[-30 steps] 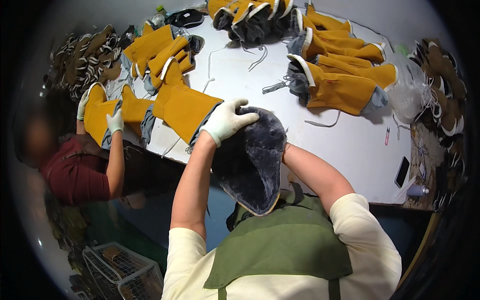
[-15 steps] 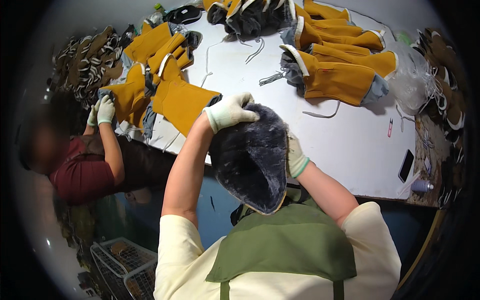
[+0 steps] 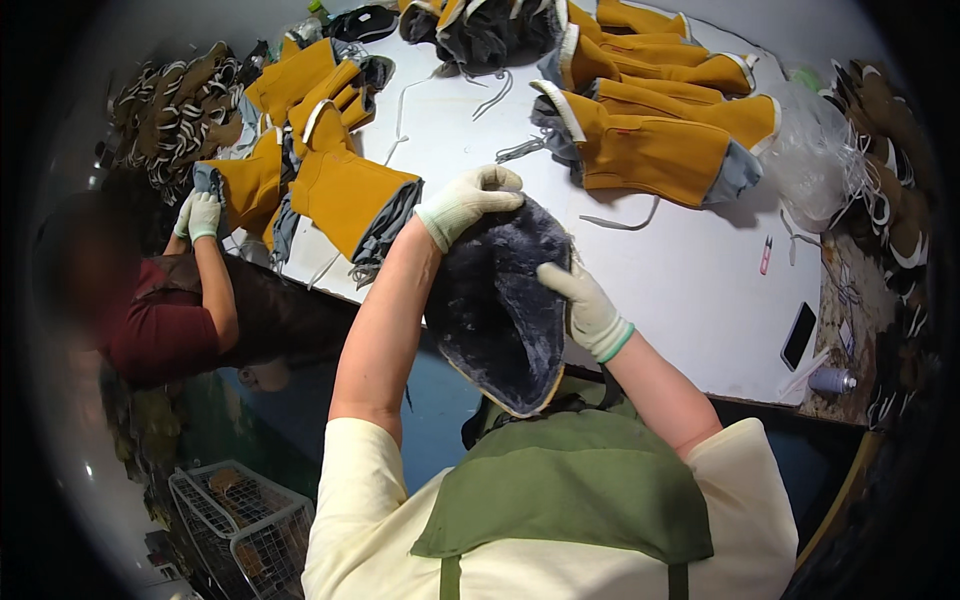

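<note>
A fur-lined boot upper (image 3: 500,290) hangs between my hands above the table's near edge. Its dark grey pile lining and wide opening face me, and a thin tan edge shows at the bottom. My left hand (image 3: 470,203), in a pale knit glove, is closed on its top rim. On the right edge is my right hand (image 3: 588,305), gloved alike, with its thumb over the lining and its other fingers partly hidden behind. Closest to my left hand on the table lies a tan boot upper (image 3: 350,195) with grey lining showing at its end.
More tan boot uppers (image 3: 650,155) lie across the white table (image 3: 660,290). At right are a clear plastic bag (image 3: 815,160), a pink cutter (image 3: 766,255), a phone (image 3: 798,336) and a thread spool (image 3: 830,380). A co-worker's gloved hands (image 3: 200,215) hold another upper at left. A wire cart (image 3: 245,530) stands below.
My right thumb has come into view over the lining, and the right hand has moved up a little along the edge. My left hand and the upper have shifted slightly up.
</note>
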{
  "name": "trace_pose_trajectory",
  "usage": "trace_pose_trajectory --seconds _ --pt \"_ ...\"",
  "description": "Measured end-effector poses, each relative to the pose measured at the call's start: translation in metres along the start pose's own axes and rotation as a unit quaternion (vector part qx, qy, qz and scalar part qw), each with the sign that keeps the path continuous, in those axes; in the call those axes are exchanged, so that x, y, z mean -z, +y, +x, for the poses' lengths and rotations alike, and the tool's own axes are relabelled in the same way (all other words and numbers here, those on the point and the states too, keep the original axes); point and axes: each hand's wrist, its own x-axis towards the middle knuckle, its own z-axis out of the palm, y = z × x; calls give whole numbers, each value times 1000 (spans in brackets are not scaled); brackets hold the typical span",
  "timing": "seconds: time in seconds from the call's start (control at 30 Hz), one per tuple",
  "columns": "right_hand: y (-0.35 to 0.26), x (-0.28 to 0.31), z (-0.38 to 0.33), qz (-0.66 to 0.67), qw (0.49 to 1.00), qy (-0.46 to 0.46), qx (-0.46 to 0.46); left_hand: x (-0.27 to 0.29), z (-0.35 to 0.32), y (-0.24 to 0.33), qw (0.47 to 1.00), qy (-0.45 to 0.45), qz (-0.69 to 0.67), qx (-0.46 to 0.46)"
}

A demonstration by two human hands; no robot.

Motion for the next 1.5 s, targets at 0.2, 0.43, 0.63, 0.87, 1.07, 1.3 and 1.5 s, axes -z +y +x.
trace_pose_trajectory --seconds 0.2,0.43,0.63,0.87,1.07,1.3,1.5 --pt "-11 24 -4 55 997 42 -17 -13 15 -15 994 -45 92 -26" --pt "-11 36 -29 120 993 18 0 -32 11 -59 970 -223 94 13" --pt "-10 32 -30 184 981 63 -21 -50 -16 -55 967 -153 -179 98" --pt "-29 27 -14 204 978 21 -46 -30 -10 -72 985 47 -157 56" --pt "-37 28 -3 233 969 43 -67 -7 -56 -118 912 97 -391 75" --pt "-38 11 13 49 998 45 -23 -12 -76 -44 934 63 -322 -141" --pt "-64 -11 25 -73 997 36 -13 -9 -83 -21 952 106 -250 -142"
